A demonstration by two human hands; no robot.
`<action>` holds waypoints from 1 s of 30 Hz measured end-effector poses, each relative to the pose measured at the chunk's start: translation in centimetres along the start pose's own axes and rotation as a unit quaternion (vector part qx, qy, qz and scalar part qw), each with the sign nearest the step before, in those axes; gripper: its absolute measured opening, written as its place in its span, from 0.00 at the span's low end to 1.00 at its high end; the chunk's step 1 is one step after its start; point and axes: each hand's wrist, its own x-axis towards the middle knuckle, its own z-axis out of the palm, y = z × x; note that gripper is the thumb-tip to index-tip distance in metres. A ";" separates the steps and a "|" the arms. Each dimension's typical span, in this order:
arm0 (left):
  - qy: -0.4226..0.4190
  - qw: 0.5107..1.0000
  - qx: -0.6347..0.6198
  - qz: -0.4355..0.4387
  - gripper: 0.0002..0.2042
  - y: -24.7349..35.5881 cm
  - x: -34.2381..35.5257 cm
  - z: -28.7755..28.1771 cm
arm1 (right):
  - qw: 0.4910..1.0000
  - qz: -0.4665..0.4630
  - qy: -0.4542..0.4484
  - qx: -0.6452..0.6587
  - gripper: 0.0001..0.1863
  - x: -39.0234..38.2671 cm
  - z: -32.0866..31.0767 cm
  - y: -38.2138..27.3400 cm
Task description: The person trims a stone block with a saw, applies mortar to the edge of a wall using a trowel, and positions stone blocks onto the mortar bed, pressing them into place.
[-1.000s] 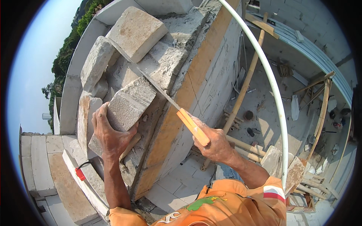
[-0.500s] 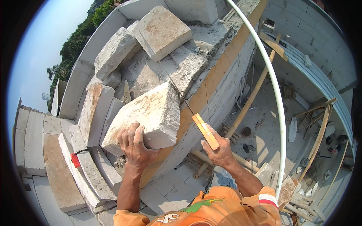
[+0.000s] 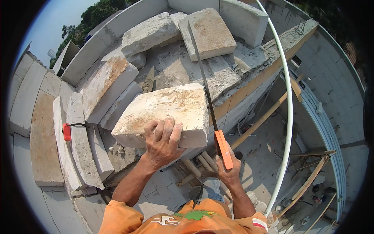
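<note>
My left hand (image 3: 163, 142) grips the near edge of a pale aerated concrete block (image 3: 165, 103), its fingers bent over the upper face. The block is tilted and rough, with brownish stains. In my right hand (image 3: 230, 171) is a handsaw (image 3: 223, 149) with an orange handle. Its long dark blade points away from me and passes along the block's right end; whether the teeth touch it I cannot tell. A pointed, trowel-like blade (image 3: 149, 80) lies just behind the block.
More blocks lie behind (image 3: 212, 35) and to the left (image 3: 107, 91). A small red object (image 3: 67, 132) with a black strap rests on upright slabs. A white pipe (image 3: 288, 105) arches past on the right. Beyond the wall's wooden edge board (image 3: 257, 84), the floor drops away, with poles (image 3: 269, 113) below.
The view has shifted. The saw blade has turned from slanting across the block's corner to standing steeper along its right end. My left hand still grips the block.
</note>
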 end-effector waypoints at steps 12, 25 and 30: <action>0.038 0.998 0.021 -0.036 0.33 0.6 -0.4 0.2 | 0.998 0.033 -0.041 -0.046 0.31 -0.8 -0.4 -1.2; 0.129 0.982 -0.071 -0.121 0.36 -3.4 -0.8 -3.0 | 0.948 -0.238 0.062 -0.204 0.23 10.0 -1.3 -2.5; 0.171 0.974 -0.069 -0.133 0.43 -5.5 0.8 -4.8 | 0.893 -0.299 0.071 -0.327 0.25 22.5 -3.3 -0.5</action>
